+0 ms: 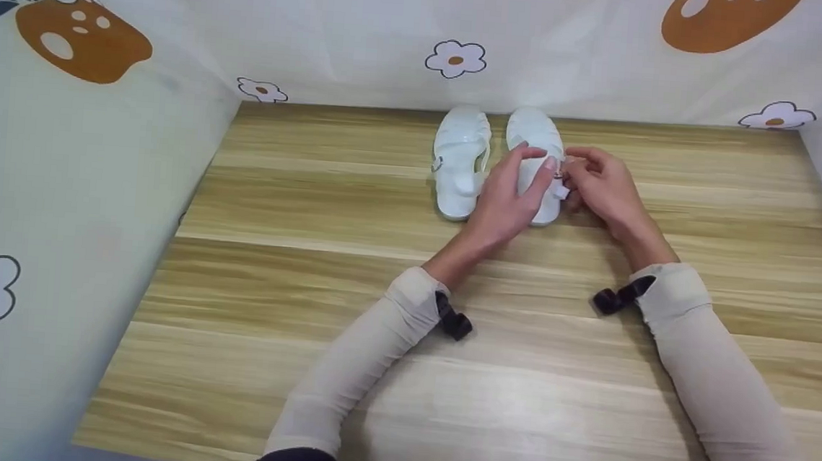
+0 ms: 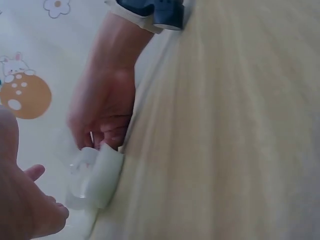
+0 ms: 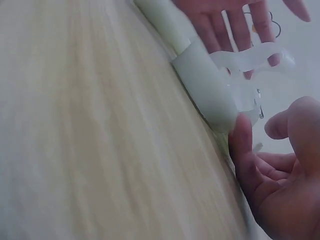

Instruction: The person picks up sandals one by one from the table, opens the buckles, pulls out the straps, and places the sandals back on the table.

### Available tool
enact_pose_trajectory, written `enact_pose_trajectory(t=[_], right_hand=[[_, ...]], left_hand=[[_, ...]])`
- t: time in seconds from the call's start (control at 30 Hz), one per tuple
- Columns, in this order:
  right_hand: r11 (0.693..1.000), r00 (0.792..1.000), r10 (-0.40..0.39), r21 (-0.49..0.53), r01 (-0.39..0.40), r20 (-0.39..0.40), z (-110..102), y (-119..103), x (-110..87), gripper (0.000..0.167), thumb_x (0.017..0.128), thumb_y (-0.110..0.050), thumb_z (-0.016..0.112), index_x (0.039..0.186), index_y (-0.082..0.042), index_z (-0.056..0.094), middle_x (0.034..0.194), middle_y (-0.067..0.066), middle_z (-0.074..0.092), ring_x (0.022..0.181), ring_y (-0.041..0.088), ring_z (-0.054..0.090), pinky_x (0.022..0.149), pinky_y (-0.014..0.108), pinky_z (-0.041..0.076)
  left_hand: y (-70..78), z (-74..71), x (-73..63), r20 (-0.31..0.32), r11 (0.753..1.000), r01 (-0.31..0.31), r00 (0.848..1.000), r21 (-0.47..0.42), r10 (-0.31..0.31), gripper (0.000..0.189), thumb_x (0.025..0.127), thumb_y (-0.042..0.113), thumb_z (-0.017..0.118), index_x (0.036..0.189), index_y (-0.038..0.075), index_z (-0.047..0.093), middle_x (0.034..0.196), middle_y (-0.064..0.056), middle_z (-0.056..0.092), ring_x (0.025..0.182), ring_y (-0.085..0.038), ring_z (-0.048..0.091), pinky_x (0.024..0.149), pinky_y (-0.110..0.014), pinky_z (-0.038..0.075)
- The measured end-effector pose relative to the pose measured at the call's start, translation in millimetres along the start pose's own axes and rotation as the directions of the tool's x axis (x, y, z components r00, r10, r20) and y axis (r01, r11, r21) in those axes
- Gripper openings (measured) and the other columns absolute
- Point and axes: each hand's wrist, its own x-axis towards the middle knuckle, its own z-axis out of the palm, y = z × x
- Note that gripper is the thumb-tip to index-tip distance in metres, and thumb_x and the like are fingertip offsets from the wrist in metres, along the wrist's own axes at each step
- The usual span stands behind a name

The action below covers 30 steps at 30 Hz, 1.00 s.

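Observation:
Two white sandals (image 1: 458, 150) stand side by side at the table's far edge, toes toward the wall. My left hand (image 1: 507, 197) reaches over the right-hand sandal (image 1: 534, 127), thumb and forefinger apart. In the right wrist view the left hand's fingers (image 3: 242, 27) extend loosely alongside the sandal's strap (image 3: 260, 56). On the sandal's outer side, by a small metal buckle (image 3: 260, 103), is my right hand (image 1: 605, 190), fingers bent. One fingertip touches the heel end of the sole (image 3: 207, 82); thumb and forefinger have a gap between them. A white strap end (image 1: 562, 192) sticks out there.
The wood-grain table (image 1: 291, 287) spreads in front of the sandals. Behind it rises a pale cloth wall (image 1: 367, 32) printed with flowers and orange fruit, close to the sandal toes. Both wrists carry small black cameras (image 1: 456, 325).

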Motion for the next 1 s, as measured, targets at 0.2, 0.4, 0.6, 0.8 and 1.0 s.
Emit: enact_pose_trajectory(t=[0.2,0.4,0.6,0.8,1.0], right_hand=[[0.99,0.992,-0.021,-0.142,0.003,-0.125,-1,-11,-2.5,0.047,0.109,-0.036,0.06,0.146,-0.007,0.065,0.126,0.005,0.067,0.097,0.007,0.061,0.076,0.017,0.05],[0.993,0.99,-0.081,-0.1,0.07,-0.116,7,-28,-8.9,0.049,0.109,-0.034,0.059,0.147,-0.003,0.063,0.145,0.013,0.063,0.119,0.012,0.059,0.094,0.02,0.048],[0.977,0.978,-0.207,-0.05,0.205,-0.028,24,-48,-22.6,0.046,0.11,-0.025,0.06,0.151,-0.003,0.059,0.155,0.018,0.059,0.137,0.021,0.059,0.117,0.033,0.048],[0.977,0.973,-0.212,-0.016,0.214,0.091,49,-67,-34.0,0.054,0.109,-0.017,0.063,0.157,0.002,0.049,0.163,0.022,0.051,0.149,0.032,0.054,0.126,0.041,0.043],[0.914,0.944,-0.267,-0.26,0.312,0.194,71,-75,-40.9,0.064,0.106,-0.02,0.065,0.16,0.006,0.042,0.165,0.026,0.047,0.153,0.042,0.047,0.127,0.049,0.042]], left_hand=[[18.3,-33.0,7.8,-0.051,0.963,0.077,0.994,-0.257,-0.093,0.039,0.113,0.038,0.058,0.143,0.013,0.061,0.152,-0.005,0.063,0.137,-0.019,0.064,0.115,-0.024,0.05],[22.7,-69.7,18.6,-0.125,0.897,0.054,0.985,-0.439,-0.121,0.03,0.113,0.021,0.059,0.136,0.003,0.064,0.134,-0.014,0.071,0.115,-0.026,0.073,0.101,-0.031,0.061],[10.2,-90.1,23.0,-0.148,0.934,0.043,0.984,-0.355,-0.101,0.025,0.109,0.01,0.062,0.131,-0.001,0.069,0.125,-0.014,0.076,0.116,-0.03,0.071,0.099,-0.031,0.059],[-4.2,-102.8,23.9,-0.184,0.978,0.049,0.979,-0.201,-0.087,0.025,0.107,0.008,0.064,0.128,0.001,0.075,0.127,-0.012,0.076,0.116,-0.02,0.069,0.101,-0.024,0.054],[-21.0,-118.7,16.4,-0.167,0.982,0.111,0.976,-0.151,-0.136,0.028,0.107,0.009,0.062,0.133,0.004,0.072,0.132,-0.014,0.072,0.118,-0.021,0.067,0.102,-0.03,0.056]])
